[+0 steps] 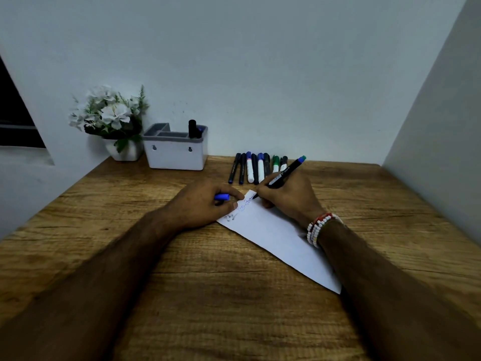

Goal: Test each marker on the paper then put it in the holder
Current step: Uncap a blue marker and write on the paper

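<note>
The right hand (pixel 286 196), closed in a writing grip on a black marker (pixel 282 175), presses the tip to the far corner of the paper (pixel 276 235), beside blue scribbles (pixel 247 203). The left hand (pixel 205 204), fingers curled around a blue cap (pixel 222 196), rests on the paper's left edge. A beaded bracelet (pixel 318 227) circles the right wrist. Beyond, a row of markers (pixel 256 168) lies on the table (pixel 208 295). The white holder (pixel 175 155), containing one black marker (pixel 192 128), stands beside a potted flower (pixel 112 118).
</note>
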